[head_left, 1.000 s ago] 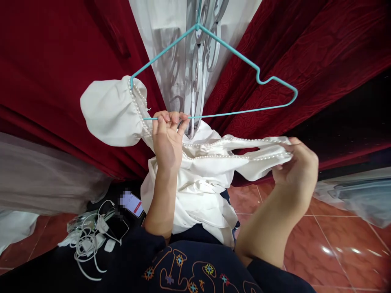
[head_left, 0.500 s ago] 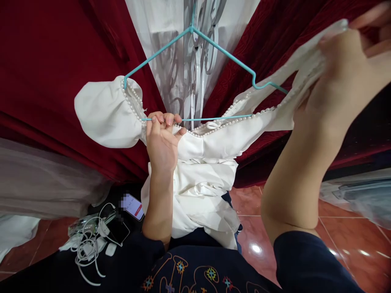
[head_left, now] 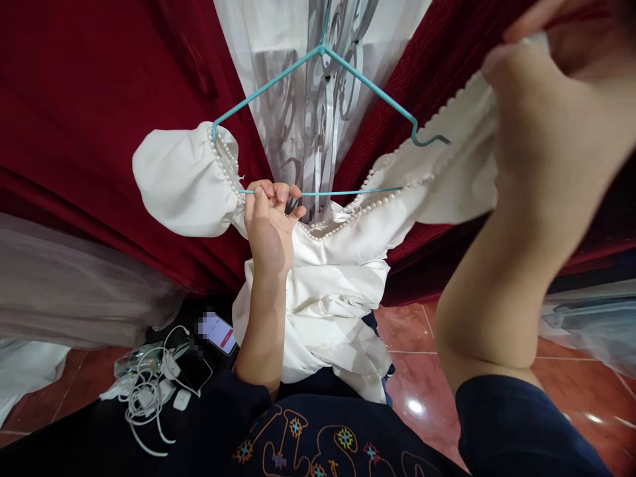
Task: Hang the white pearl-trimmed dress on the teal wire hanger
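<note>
A white dress (head_left: 342, 285) with a pearl-beaded neckline hangs on a thin turquoise hanger (head_left: 370, 83). Its left puff sleeve (head_left: 179, 179) sits over the hanger's left end. My left hand (head_left: 271, 228) is closed round the hanger's lower bar, just beside that sleeve and against the neckline. Up at the right, my right hand (head_left: 556, 93), partly blurred, grips the dress's other sleeve (head_left: 462, 165) and holds it stretched outward. The hooked right tip of the hanger shows in front of that sleeve's cloth. My right fingertips are mostly hidden or smeared.
Dark red curtains (head_left: 99, 79) and a white ornamental metal grille (head_left: 325, 132) stand behind. On a black surface at lower left lie a lit phone (head_left: 218, 331), tangled white cables (head_left: 144, 404) and a small white case (head_left: 181, 399). Red tiles (head_left: 412, 371) cover the floor.
My right hand has shifted, drawing the right sleeve with it, and more of the hanger's right tip now shows in front of the cloth. My left hand keeps its grip on the bar.
</note>
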{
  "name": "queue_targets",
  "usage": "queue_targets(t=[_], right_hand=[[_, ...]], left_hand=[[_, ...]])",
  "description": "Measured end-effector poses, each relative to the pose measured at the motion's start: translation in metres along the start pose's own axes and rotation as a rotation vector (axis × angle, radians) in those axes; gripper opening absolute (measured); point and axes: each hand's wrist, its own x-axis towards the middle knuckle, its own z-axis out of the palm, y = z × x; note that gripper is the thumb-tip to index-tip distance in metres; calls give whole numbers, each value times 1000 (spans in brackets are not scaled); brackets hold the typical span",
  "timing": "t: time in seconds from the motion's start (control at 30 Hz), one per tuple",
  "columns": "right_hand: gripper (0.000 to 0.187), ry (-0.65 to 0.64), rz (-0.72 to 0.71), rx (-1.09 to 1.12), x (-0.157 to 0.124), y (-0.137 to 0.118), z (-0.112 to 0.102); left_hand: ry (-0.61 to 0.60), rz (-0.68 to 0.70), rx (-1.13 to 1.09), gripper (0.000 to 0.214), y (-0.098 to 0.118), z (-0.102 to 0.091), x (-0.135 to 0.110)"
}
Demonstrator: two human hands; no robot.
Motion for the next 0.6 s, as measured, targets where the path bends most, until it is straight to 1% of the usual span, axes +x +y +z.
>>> queue_targets(t=[0.03,0.07,0.1,0.13,0.2,0.23,0.27,0.3,0.37,0.43,0.47,0.5,0.53,0.6], right_hand=[[9,49,-45,-18,12,0,11],[10,62,-47,-59,23,0,22],[12,52,-20,-108,31,2,30],[12,10,41,-163,36,5,36],[7,-99,203,-245,35,11,39],[15,-138,254,-244,29,13,37],[23,-148,259,-209,20,13,33],[27,-124,216,-149,10,11,28],[25,25,41,15,-15,1,19],[22,187,-106,142,-40,-13,18],[22,201,-135,165,-52,-19,21],[23,146,-158,164,-63,-23,27],[23,32,-175,144,-73,-24,35],[23,-237,-217,50,-90,-20,55]], left_hand=[[2,-2,19,25,0,-1,0],[2,-3,34,25,1,-1,0],[3,-2,44,25,1,-2,0],[5,0,47,25,1,-3,0],[3,4,41,25,1,-5,0],[1,2,38,25,1,-6,0],[1,-5,38,25,1,-6,0],[1,-12,38,25,1,-6,-1],[-9,-21,31,24,1,-6,-2],[-32,-15,11,23,-1,-4,-3],[-44,-11,2,23,-2,-3,-4],[-53,-8,-4,23,-3,-2,-5],[-60,-6,-7,24,-4,-1,-5],[-73,4,-1,25,-4,-2,-7]])
